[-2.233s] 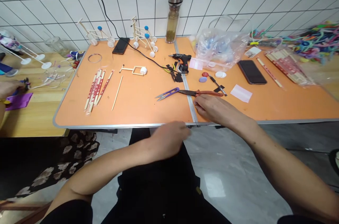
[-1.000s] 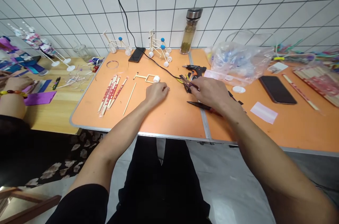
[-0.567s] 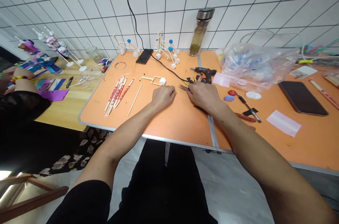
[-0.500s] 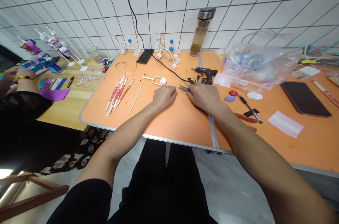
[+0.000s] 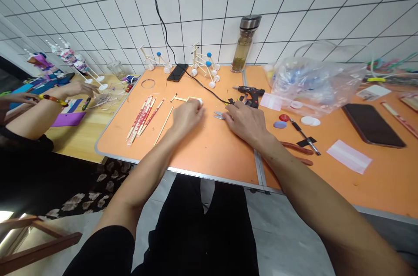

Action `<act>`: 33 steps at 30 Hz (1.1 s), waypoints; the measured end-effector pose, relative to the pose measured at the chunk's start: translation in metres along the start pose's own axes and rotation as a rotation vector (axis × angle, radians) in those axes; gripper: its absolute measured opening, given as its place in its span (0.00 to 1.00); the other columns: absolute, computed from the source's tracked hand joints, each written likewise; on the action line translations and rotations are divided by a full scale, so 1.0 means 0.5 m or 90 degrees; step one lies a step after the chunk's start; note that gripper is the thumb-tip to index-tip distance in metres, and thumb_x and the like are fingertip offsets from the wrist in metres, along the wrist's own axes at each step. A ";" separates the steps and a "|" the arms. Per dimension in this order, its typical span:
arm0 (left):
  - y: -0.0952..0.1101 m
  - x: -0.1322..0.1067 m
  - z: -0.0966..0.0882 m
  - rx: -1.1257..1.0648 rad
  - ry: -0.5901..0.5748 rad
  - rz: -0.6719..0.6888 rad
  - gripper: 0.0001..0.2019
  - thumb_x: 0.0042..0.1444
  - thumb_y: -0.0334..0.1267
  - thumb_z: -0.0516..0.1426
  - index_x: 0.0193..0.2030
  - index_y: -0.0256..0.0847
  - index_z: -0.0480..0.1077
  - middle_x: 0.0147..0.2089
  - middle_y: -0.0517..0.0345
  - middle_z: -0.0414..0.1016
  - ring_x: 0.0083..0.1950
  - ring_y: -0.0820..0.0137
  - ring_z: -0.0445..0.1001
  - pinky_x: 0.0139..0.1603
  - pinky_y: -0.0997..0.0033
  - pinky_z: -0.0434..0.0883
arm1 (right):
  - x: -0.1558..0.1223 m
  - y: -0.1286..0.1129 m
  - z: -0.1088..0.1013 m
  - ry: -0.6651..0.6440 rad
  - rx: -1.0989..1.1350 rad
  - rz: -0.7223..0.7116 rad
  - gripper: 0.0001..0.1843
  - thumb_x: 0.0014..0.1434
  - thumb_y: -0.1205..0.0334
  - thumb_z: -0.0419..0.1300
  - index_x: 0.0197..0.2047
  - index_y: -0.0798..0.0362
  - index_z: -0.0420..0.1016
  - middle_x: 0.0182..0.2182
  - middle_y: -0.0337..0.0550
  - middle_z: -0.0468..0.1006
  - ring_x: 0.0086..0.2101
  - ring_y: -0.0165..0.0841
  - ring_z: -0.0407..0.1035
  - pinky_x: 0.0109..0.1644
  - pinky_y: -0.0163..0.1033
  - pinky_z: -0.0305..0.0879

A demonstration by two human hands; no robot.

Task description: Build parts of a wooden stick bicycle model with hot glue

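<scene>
My left hand (image 5: 187, 117) is curled, knuckles up, over the near part of a small wooden-stick frame (image 5: 179, 99). A white round wheel (image 5: 200, 102) shows at its fingers; the fingertips are hidden, so a grip on the frame cannot be made out. My right hand (image 5: 246, 121) is closed round a pair of small snips (image 5: 219, 116), their silver blades parted and pointing left. Just beyond that hand lies a black glue gun (image 5: 251, 93). Left of my left hand is a single bare stick (image 5: 164, 126).
Red-wrapped chopsticks (image 5: 142, 119) lie left. Stick models with white wheels (image 5: 205, 65) and a phone (image 5: 177, 72) stand behind, near a tea bottle (image 5: 242, 45). Pliers (image 5: 297, 148), a knife-like pen (image 5: 305, 136) and a plastic bag (image 5: 316, 80) are right. A co-worker's hand (image 5: 78, 89) is far left.
My left hand has moved left and away from me, onto the stick frame. My right hand has shifted slightly left and nearer with the snips. The co-worker's arm has reached forward.
</scene>
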State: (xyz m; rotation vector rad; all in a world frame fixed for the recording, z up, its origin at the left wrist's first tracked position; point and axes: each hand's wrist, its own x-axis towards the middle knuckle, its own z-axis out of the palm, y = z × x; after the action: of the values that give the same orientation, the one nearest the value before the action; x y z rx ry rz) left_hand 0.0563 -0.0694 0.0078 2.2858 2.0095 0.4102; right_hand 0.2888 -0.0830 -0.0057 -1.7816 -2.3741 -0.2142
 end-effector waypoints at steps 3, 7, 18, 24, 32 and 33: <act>-0.077 -0.029 -0.051 0.097 0.017 -0.133 0.15 0.74 0.46 0.55 0.54 0.44 0.80 0.62 0.43 0.85 0.63 0.47 0.82 0.52 0.55 0.74 | -0.001 -0.001 -0.011 0.007 0.017 0.004 0.20 0.83 0.58 0.51 0.56 0.54 0.84 0.56 0.58 0.84 0.50 0.46 0.80 0.39 0.44 0.55; -0.147 -0.056 -0.066 0.149 -0.074 -0.216 0.17 0.73 0.47 0.55 0.53 0.40 0.81 0.64 0.34 0.83 0.64 0.42 0.83 0.56 0.51 0.76 | 0.000 -0.001 -0.021 0.001 0.032 -0.001 0.22 0.83 0.58 0.49 0.56 0.55 0.85 0.56 0.58 0.84 0.49 0.46 0.80 0.38 0.45 0.52; -0.137 -0.079 -0.054 0.162 -0.081 -0.163 0.17 0.76 0.34 0.46 0.55 0.39 0.77 0.62 0.32 0.82 0.64 0.44 0.82 0.53 0.55 0.73 | -0.003 0.001 0.000 0.034 0.060 -0.038 0.23 0.83 0.60 0.48 0.61 0.54 0.83 0.56 0.55 0.84 0.48 0.46 0.80 0.39 0.46 0.59; 0.000 -0.068 -0.056 0.039 -0.096 0.063 0.15 0.77 0.34 0.47 0.63 0.42 0.69 0.51 0.44 0.86 0.50 0.51 0.84 0.44 0.58 0.67 | -0.010 -0.009 0.004 0.179 0.179 -0.160 0.27 0.84 0.57 0.50 0.77 0.58 0.71 0.66 0.61 0.80 0.62 0.47 0.75 0.61 0.46 0.68; 0.057 -0.012 0.011 0.009 -0.046 0.250 0.17 0.82 0.42 0.45 0.60 0.46 0.73 0.57 0.48 0.85 0.59 0.55 0.82 0.42 0.60 0.65 | 0.002 0.023 0.019 0.094 0.114 -0.187 0.26 0.85 0.56 0.46 0.49 0.52 0.85 0.43 0.54 0.87 0.47 0.45 0.77 0.49 0.44 0.62; 0.050 -0.014 0.018 0.011 -0.053 0.258 0.17 0.83 0.42 0.44 0.60 0.46 0.74 0.57 0.48 0.85 0.59 0.55 0.82 0.43 0.61 0.65 | 0.002 0.026 0.023 0.081 0.113 -0.188 0.25 0.84 0.55 0.47 0.49 0.52 0.85 0.43 0.53 0.87 0.46 0.44 0.77 0.47 0.43 0.61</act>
State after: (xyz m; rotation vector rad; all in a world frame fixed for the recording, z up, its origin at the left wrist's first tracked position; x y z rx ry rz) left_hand 0.0819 -0.0786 0.0040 2.6705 1.5124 0.3139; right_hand 0.3003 -0.0759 -0.0163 -1.2989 -2.4679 -0.1414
